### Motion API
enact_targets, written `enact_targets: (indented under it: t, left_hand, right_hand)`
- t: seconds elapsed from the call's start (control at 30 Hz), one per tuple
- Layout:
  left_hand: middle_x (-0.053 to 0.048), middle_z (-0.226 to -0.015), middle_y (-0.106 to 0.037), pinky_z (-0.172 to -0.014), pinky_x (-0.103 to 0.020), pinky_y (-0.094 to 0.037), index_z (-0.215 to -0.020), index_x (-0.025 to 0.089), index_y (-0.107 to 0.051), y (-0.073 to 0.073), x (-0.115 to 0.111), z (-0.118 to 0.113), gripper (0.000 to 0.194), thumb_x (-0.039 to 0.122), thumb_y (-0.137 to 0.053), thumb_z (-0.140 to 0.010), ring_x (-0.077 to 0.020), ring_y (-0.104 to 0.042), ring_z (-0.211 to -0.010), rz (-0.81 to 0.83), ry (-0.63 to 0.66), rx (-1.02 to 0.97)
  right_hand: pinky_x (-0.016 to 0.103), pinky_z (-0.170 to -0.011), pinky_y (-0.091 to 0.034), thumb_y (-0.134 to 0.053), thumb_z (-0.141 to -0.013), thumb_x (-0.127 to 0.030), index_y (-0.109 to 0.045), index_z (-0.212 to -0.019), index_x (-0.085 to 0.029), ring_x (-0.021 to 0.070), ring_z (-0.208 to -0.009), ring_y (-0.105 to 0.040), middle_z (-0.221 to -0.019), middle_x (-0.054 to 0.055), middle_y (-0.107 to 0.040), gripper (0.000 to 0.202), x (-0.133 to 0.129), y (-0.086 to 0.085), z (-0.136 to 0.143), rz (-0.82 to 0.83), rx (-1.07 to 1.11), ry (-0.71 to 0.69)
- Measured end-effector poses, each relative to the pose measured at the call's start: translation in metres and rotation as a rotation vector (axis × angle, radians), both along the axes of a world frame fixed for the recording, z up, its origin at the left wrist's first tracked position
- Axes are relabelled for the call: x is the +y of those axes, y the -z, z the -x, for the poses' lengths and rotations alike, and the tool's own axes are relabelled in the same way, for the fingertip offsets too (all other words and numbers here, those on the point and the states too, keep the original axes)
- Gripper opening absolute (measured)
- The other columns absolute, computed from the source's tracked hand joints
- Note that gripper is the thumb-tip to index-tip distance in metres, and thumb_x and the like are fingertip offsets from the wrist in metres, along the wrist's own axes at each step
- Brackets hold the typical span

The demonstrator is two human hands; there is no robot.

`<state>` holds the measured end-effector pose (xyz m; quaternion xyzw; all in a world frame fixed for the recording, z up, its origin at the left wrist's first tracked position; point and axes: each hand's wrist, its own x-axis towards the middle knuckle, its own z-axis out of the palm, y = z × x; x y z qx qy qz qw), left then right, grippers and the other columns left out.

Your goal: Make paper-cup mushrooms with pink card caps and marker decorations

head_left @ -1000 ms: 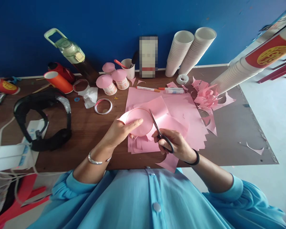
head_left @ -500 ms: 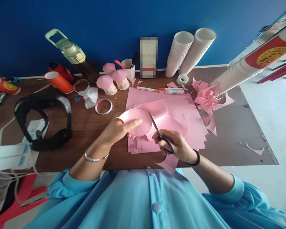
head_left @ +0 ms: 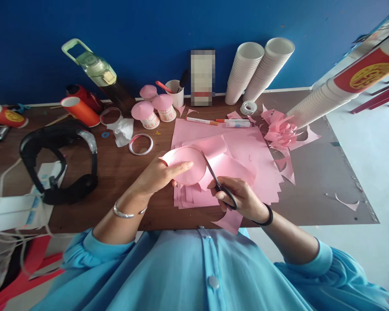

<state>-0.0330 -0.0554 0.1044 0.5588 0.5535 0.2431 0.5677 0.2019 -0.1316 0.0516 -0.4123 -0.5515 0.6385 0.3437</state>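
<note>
My left hand (head_left: 164, 172) pinches a piece of pink paper (head_left: 194, 166) marked with a drawn circle, thumb on top and the other fingers mostly hidden beneath. In my right hand (head_left: 238, 194) is a pair of scissors (head_left: 218, 183) with black handles, the fingers closed round the loops. The blades point up and left and lie along the right side of the circle. A strip of the paper stands away to the right of the blades. Below both hands lies a stack of pink sheets (head_left: 262, 172), and a pink scrap (head_left: 230, 221) hangs over the table edge under my right hand.
Markers (head_left: 201, 121) lie at the stack's top edge. Small cups with pink cone roofs (head_left: 144, 114), a bottle (head_left: 99, 71) and stacked paper cups (head_left: 243, 75) stand along the wall. Pink scraps (head_left: 282, 131) pile at right. A black headband device (head_left: 58, 164) sits at left.
The loose strip of paper right of the blades has shifted slightly, and its folded upper part looks different. Both hands and the scissors are in nearly the same place.
</note>
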Motion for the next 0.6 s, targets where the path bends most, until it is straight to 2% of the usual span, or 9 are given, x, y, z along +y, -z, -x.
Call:
enact_targets:
  t: [0.13, 0.37, 0.6]
  left_hand:
    - [0.002, -0.043, -0.054, -0.043, -0.023, -0.045, -0.047, 0.02, -0.055, 0.0, 0.001, 0.002, 0.046, 0.046, -0.08, -0.075, -0.0119, -0.052, -0.041, -0.013, 0.03, 0.018]
    - [0.001, -0.048, -0.056, -0.045, -0.024, -0.045, -0.059, 0.018, -0.063, 0.006, 0.003, 0.007, 0.04, 0.05, -0.081, -0.075, -0.0122, -0.051, -0.045, 0.003, 0.026, 0.006]
    - [0.001, -0.054, -0.053, -0.041, -0.023, -0.036, -0.061, 0.018, -0.059, 0.017, 0.004, 0.004, 0.042, 0.05, -0.084, -0.073, -0.0106, -0.048, -0.046, -0.098, -0.126, -0.089]
  right_hand:
    - [0.02, -0.045, -0.042, -0.066, -0.095, -0.054, -0.066, -0.098, -0.016, 0.0079, -0.044, -0.052, -0.058, -0.005, -0.054, 0.038, 0.0, 0.0, -0.001, 0.001, 0.01, -0.003]
    - [0.021, -0.043, -0.041, -0.067, -0.093, -0.058, -0.066, -0.098, -0.016, 0.0086, -0.044, -0.052, -0.058, -0.005, -0.053, 0.042, -0.001, 0.001, 0.0, 0.028, 0.018, 0.0]
    - [0.021, -0.043, -0.042, -0.068, -0.092, -0.058, -0.066, -0.099, -0.017, 0.0086, -0.044, -0.053, -0.059, -0.005, -0.054, 0.041, -0.003, 0.002, -0.001, 0.05, 0.027, -0.001]
